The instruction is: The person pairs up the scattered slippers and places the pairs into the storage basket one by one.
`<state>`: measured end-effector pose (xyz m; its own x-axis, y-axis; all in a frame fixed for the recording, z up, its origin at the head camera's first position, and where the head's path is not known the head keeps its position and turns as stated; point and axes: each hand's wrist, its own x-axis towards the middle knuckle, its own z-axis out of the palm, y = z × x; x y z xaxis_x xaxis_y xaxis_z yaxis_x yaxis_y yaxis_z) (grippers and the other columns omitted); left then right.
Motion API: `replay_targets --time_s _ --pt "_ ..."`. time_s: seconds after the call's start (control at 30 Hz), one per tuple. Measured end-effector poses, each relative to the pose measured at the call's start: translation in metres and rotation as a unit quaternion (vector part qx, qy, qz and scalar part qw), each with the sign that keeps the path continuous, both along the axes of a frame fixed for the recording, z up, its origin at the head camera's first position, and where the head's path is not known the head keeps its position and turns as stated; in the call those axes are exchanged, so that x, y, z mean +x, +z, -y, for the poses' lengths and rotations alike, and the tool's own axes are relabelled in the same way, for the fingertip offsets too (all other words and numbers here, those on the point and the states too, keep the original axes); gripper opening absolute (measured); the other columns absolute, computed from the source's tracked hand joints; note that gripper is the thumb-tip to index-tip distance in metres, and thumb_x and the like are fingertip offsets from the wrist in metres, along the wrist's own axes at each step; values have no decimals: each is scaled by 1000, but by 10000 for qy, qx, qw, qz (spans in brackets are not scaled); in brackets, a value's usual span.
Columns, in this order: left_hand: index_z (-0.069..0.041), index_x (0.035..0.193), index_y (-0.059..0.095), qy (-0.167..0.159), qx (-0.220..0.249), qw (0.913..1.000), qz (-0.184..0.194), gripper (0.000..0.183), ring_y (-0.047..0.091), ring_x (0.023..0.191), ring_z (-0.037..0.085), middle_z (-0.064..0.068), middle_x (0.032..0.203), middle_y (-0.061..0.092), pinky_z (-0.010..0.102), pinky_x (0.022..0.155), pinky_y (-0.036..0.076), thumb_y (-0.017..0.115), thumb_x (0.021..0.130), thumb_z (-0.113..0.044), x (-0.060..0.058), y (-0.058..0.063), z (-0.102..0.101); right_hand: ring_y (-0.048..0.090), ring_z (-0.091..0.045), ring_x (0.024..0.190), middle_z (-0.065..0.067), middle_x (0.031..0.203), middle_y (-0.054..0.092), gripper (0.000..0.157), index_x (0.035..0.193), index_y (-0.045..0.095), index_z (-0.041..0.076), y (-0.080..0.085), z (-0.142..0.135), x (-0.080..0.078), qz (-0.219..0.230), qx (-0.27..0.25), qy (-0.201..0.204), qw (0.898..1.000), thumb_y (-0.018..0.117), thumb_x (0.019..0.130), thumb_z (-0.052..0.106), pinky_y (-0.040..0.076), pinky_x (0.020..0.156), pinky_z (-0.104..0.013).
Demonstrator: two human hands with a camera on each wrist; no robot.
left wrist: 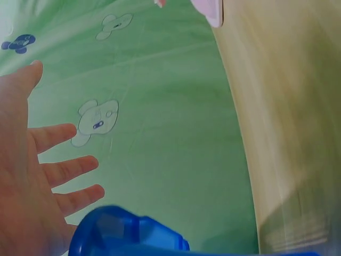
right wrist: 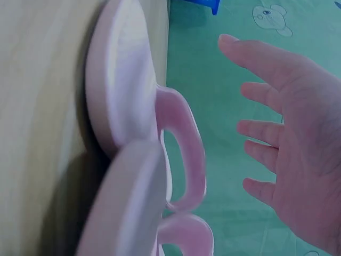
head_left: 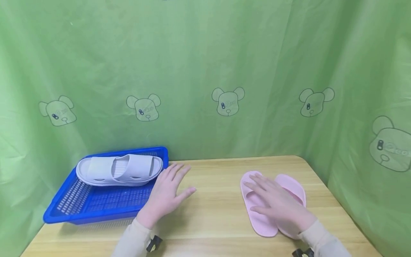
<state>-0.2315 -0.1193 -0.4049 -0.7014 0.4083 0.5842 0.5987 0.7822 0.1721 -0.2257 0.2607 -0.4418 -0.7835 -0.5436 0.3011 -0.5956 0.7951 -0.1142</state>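
Two pink slippers lie side by side on the table's right half: the left pink slipper [head_left: 261, 223] and the right pink slipper [head_left: 290, 184], which overlap at the heel end. Above them hovers my right hand [head_left: 277, 201], its fingers spread and holding nothing; the right wrist view shows a gap between this hand [right wrist: 303, 133] and the slipper straps [right wrist: 184, 144]. My left hand [head_left: 165, 192] is spread beside the right edge of a blue basket [head_left: 93, 217], gripping nothing. Inside the basket, a pair of pale grey-white slippers [head_left: 102, 169] lies crosswise toward the back.
The wooden table [head_left: 212, 200] stretches between the basket and the pink slippers. A green curtain [head_left: 192, 64] with printed bear heads hangs behind the table and along both sides. In the left wrist view, the basket's blue rim [left wrist: 128, 229] is close below the left hand.
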Motion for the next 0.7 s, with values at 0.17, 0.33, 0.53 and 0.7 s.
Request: replay_targets --time_s 0.17,0.33,0.53,0.7 --pt "-17 145 45 -19 -132 9996 242 70 43 136 38 12 145 50 58 113 32 47 92 -63 2 -5 -7 32 -36 144 -10 157 35 73 149 39 28 2 -6 -2 127 39 -181 9997 68 86 51 28 114 -59" --pt "-19 145 45 -96 -215 9991 360 70 42 137 36 11 145 50 59 113 33 43 93 -65 4 -10 -15 33 -38 143 -12 157 35 74 149 39 26 1 -13 -5 122 23 -230 9997 68 86 49 28 113 -61" --pt "-22 147 42 -200 -392 9978 504 72 42 138 36 9 147 48 57 114 32 38 93 -69 1 -15 -26 36 -38 141 -14 156 35 75 149 41 23 1 -22 -8 -44 63 -306 9995 66 86 53 31 112 -59" --pt "-23 147 41 -293 -408 9972 559 72 40 139 35 9 147 48 58 114 31 37 92 -70 -4 -19 -35 37 -41 139 -18 153 39 75 147 43 17 2 -28 -13 -143 23 -325 9994 67 85 52 30 112 -58"
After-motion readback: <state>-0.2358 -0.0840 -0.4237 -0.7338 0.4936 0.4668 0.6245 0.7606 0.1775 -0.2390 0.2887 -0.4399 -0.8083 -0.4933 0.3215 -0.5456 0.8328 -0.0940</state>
